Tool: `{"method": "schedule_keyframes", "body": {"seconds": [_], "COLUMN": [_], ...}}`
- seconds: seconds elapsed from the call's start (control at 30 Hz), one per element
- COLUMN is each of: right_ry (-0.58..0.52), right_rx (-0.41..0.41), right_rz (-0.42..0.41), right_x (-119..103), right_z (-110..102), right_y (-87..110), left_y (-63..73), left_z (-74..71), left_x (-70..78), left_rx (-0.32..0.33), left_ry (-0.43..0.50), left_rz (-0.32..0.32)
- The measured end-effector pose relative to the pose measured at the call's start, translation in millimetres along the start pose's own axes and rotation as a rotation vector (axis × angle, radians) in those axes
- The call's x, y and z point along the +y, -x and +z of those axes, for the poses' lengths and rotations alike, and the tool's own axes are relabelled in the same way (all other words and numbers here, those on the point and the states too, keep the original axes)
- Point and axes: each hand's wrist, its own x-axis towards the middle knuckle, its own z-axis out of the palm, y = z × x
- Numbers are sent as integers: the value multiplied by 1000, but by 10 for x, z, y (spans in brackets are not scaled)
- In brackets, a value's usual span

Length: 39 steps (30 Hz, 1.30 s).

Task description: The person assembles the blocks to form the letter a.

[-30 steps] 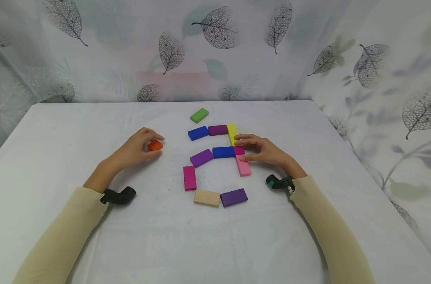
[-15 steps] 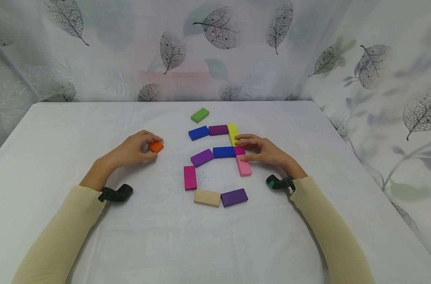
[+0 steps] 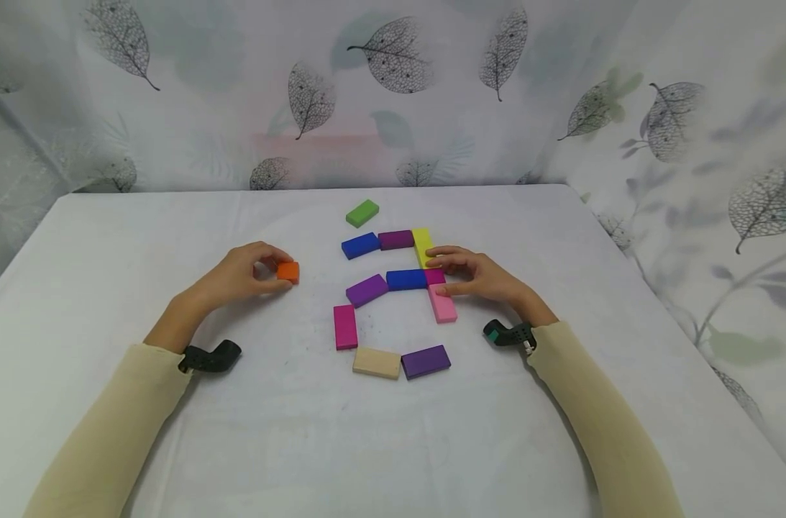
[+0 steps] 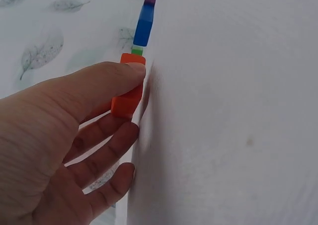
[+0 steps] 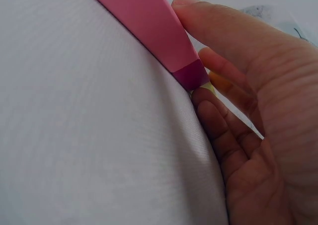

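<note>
My left hand (image 3: 237,275) pinches an orange block (image 3: 289,272) between thumb and fingers, left of the block figure. In the left wrist view the thumb lies across the orange block (image 4: 126,106), low beside the white cloth. My right hand (image 3: 492,277) rests at the figure's right side, its thumb on the pink block (image 3: 444,311) and its fingertips at the yellow block (image 3: 421,241). Between those two lies a short magenta block (image 3: 435,276). The right wrist view shows the thumb tip on the edge of the pink block (image 5: 144,24), other fingers loosely bent beside it.
Blue (image 3: 360,246), plum (image 3: 395,239), second blue (image 3: 405,279) and violet (image 3: 367,290) blocks lie flat between the hands. Nearer are upright magenta (image 3: 345,327), beige (image 3: 376,362) and dark purple (image 3: 426,361) blocks. A green block (image 3: 362,213) lies at the back.
My left hand has moved slightly nearer to me and turned the orange block, so that a squarer face now shows. My right hand and the laid blocks stay put.
</note>
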Motion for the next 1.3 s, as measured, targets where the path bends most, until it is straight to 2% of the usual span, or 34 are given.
{"method": "schedule_keyframes", "body": {"seconds": [0.23, 0.47, 0.67, 0.93, 1.17, 1.3], "right_ry": [1, -7, -4, 0, 10, 15], "right_rx": [2, 5, 0, 4, 3, 5], "right_rz": [4, -4, -7, -10, -4, -14], "right_x": [-1, -15, 4, 6, 19, 17], "right_z": [8, 2, 4, 5, 8, 4], "right_y": [1, 14, 5, 1, -2, -3], "left_y": [-21, -103, -173, -229, -294, -353], "left_z": [27, 58, 71, 90, 188, 250], "left_x": [70, 171, 287, 480, 608, 712], "left_rx": [11, 29, 9, -18, -21, -47], "left_ry": [16, 18, 4, 0, -7, 11], "left_rz": [16, 78, 100, 85, 130, 159]}}
